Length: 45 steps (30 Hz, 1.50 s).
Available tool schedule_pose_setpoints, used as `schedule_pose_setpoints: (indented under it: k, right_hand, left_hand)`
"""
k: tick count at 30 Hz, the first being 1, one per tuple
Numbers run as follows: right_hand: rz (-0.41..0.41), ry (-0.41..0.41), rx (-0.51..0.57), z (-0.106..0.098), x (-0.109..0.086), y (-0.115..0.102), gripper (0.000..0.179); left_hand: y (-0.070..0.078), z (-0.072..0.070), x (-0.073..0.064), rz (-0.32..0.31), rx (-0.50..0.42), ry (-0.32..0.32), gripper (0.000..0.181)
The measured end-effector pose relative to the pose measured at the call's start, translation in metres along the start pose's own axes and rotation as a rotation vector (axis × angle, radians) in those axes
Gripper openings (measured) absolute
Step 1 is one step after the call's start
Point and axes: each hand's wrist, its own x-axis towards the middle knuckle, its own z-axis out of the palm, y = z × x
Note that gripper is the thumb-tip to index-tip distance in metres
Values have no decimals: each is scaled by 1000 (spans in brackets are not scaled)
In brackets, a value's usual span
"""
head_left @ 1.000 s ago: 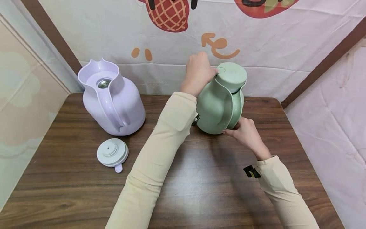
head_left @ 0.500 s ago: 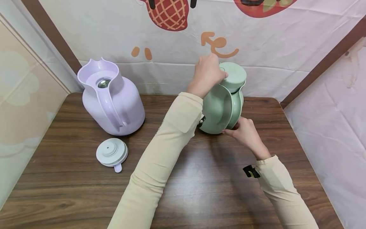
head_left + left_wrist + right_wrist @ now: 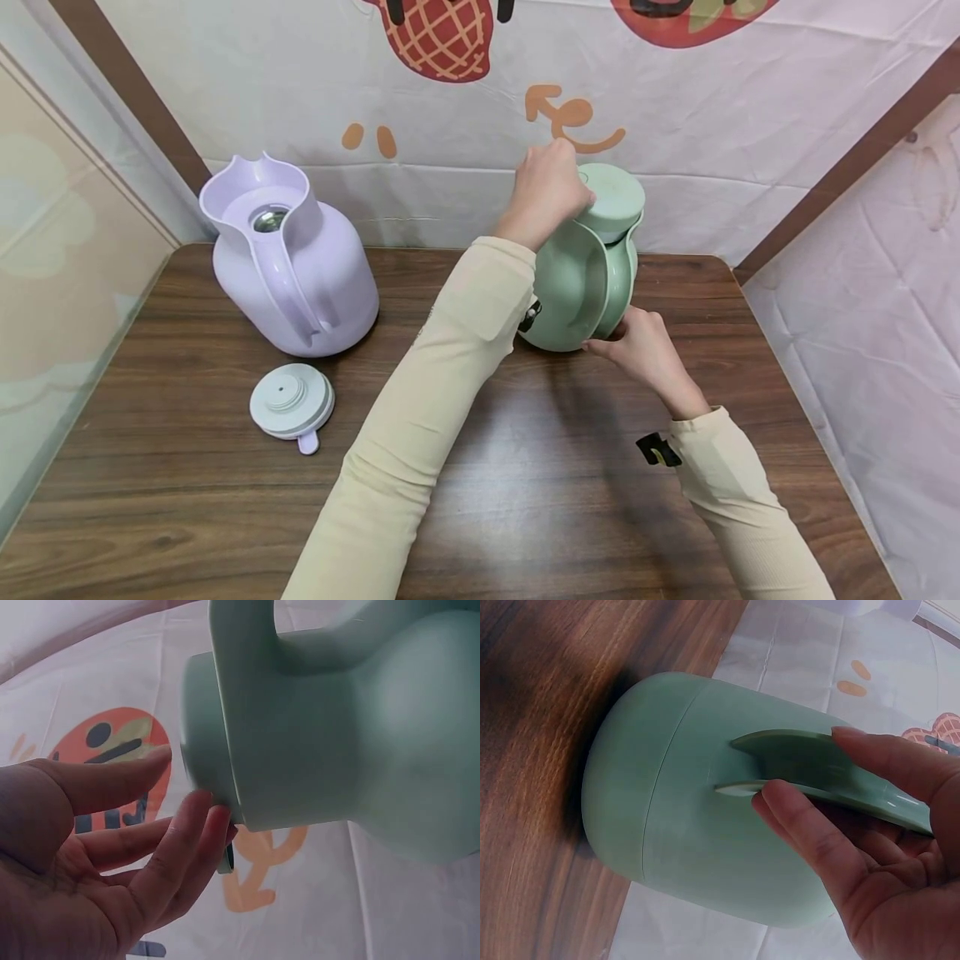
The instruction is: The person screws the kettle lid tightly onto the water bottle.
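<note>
A light green thermos jug [image 3: 570, 283] stands at the back right of the table. My left hand [image 3: 546, 193] is at its round green lid [image 3: 202, 731]. In the left wrist view the fingertips touch the lid's lower edge beside a small tab [image 3: 226, 859], while the thumb stands off the lid's top. My right hand [image 3: 647, 350] holds the jug's handle [image 3: 840, 796] low down, thumb along one edge and fingers around the other. Left of these, a lilac thermos jug [image 3: 300, 275] stands with its mouth uncovered. Its grey stopper lid [image 3: 291, 402] lies in front.
The dark wooden table [image 3: 480, 500] ends at the back against a white printed cloth [image 3: 450, 200]. Cloth walls also rise on the left and right. My left forearm [image 3: 420, 417] reaches across the table's middle between the two jugs.
My left hand has moved a little to the right, further over the green lid. My right hand has stayed on the handle, and both jugs stand where they were.
</note>
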Motion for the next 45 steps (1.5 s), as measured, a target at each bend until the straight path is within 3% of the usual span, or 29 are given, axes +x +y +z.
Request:
schedule_pose_setpoints:
  k: [15,23,25,31,39,45]
  right_hand:
    - [2,-6,-7,1,0,1,19]
    - [-7,-3,-6,1,-1,2,21]
    - [-11,-2,-5,1,-1,2,22]
    - [-17,1,-2,1,0,1,20]
    - [-4,-2,-1,0,0,1,21]
    - [2,-2,-1,0,1,1,22]
  left_hand:
    - [-4,4,6,33,-33,20,26]
    - [-2,6,6,13,-50,-19,22]
    - [0,6,4,-4,-32,-29,21]
    - [10,8,-1,-25,30,-64,47]
    - [10,11,-1,22,57,-40,39]
    - [7,10,5,17,59,-78,47]
